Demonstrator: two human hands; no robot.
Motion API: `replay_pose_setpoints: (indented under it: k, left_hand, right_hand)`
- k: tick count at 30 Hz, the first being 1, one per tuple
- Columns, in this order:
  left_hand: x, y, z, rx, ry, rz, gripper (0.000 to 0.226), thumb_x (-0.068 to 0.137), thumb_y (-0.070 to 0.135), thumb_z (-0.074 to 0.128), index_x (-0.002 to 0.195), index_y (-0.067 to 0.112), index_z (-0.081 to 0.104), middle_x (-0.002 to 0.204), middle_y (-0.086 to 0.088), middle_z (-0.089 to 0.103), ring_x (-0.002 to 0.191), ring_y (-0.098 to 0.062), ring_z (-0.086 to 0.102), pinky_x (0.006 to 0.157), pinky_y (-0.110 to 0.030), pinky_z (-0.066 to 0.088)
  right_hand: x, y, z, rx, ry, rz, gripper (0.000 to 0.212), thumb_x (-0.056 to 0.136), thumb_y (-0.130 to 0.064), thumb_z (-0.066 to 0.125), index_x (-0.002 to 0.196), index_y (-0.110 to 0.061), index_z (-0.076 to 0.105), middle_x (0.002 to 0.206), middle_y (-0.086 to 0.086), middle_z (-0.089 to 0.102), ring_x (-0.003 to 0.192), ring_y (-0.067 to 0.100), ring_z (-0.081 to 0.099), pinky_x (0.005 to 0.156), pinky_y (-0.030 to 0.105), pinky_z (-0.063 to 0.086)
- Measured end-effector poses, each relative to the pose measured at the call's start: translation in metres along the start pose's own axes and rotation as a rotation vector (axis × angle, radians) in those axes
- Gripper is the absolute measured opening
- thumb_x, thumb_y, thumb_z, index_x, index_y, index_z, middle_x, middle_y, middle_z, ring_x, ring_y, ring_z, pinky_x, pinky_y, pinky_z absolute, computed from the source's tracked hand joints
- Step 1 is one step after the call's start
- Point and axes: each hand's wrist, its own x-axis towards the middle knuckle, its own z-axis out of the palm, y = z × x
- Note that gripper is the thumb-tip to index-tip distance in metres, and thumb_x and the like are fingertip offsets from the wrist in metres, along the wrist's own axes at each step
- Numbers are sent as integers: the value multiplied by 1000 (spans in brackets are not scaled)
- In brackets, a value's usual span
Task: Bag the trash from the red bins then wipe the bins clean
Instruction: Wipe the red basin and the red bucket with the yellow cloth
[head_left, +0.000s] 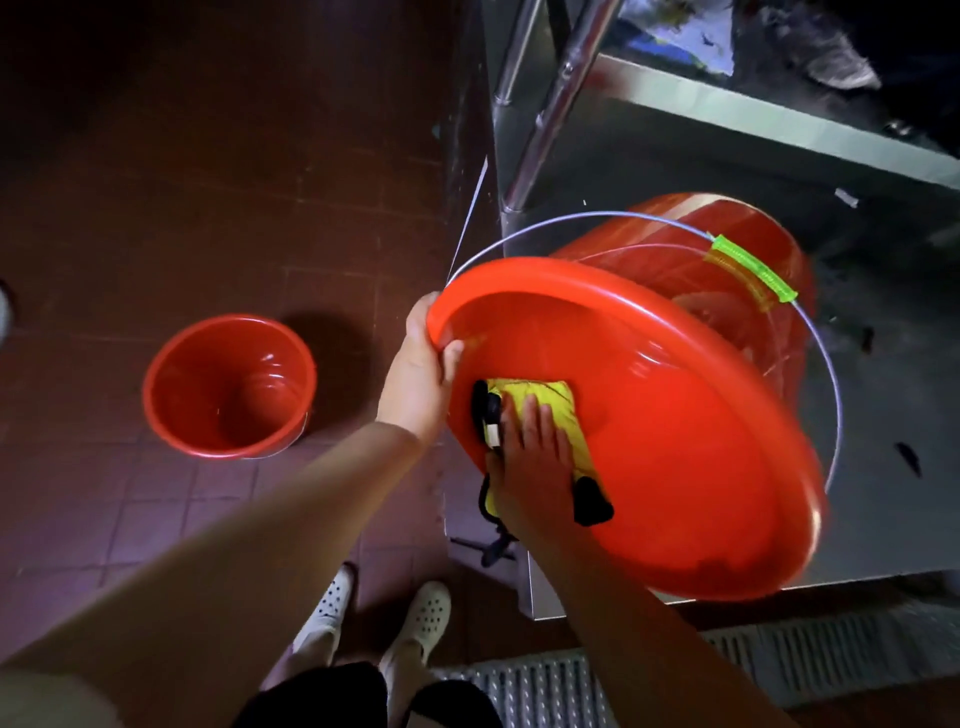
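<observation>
A dim kitchen corner with a floor of dark red tiles (208, 171), where a steel shelf (883, 467) sits low beside shiny metal table legs (561, 98) and a metal drain grate (571, 680) runs along the bottom edge. A person in white perforated clogs (426, 618) stands at the shelf's corner. A large red bin (701, 467) lies tipped on its side on the shelf, its open mouth facing the person and its wire handle (597, 218) with a green grip (753, 273) arching over the top. The left hand (421, 379) is closed on the bin's rim at the upper left, thumb curled over the lip. The right hand (535, 452) reaches inside the bin, spread flat with fingers extended, pressing a yellow cloth (550, 405) with black corners against the inner wall near the rim. A second, smaller red bin (228, 387) stands upright on the tiles, well apart to the left, its inside glossy.
</observation>
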Motion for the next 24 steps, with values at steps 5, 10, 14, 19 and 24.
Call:
replay_pose_setpoints:
  k: [5,10,14,19,24]
  left_hand:
    - [-6,-21,6,-176,15,-181,50,93,20,51,135,24,23,114,6,51,101,-5,50,81,-13,34]
    - [-31,-53,31,-359,-107,-548,9,98,21,44,106,17,40,92,0,54,89,-17,51,74,-27,38]
    - [-30,-46,31,-318,-119,-376,11,98,21,42,91,29,39,81,9,53,72,-5,50,70,-22,45]
    - [-18,-15,23,-146,-135,-128,18,97,25,42,83,25,32,68,10,44,56,1,44,58,-22,37]
    - [-12,-1,13,-89,-154,-24,16,97,26,45,90,16,36,70,7,46,62,-3,45,60,-25,37]
  right_hand:
    - [6,-2,-1,25,-14,22,70,85,-50,44,149,-26,25,155,9,26,142,27,24,110,44,21]
    - [13,-4,6,24,-29,53,73,88,-59,39,150,-34,11,159,2,11,144,22,12,111,43,9]
    - [25,2,3,65,9,71,65,92,-56,36,149,-28,22,160,0,4,146,20,5,114,40,7]
    - [78,27,-9,225,96,160,66,95,-47,39,149,-15,21,159,3,10,146,20,8,117,36,7]
    - [132,77,-17,245,94,186,64,96,-44,39,149,-12,22,159,5,13,145,21,13,117,34,8]
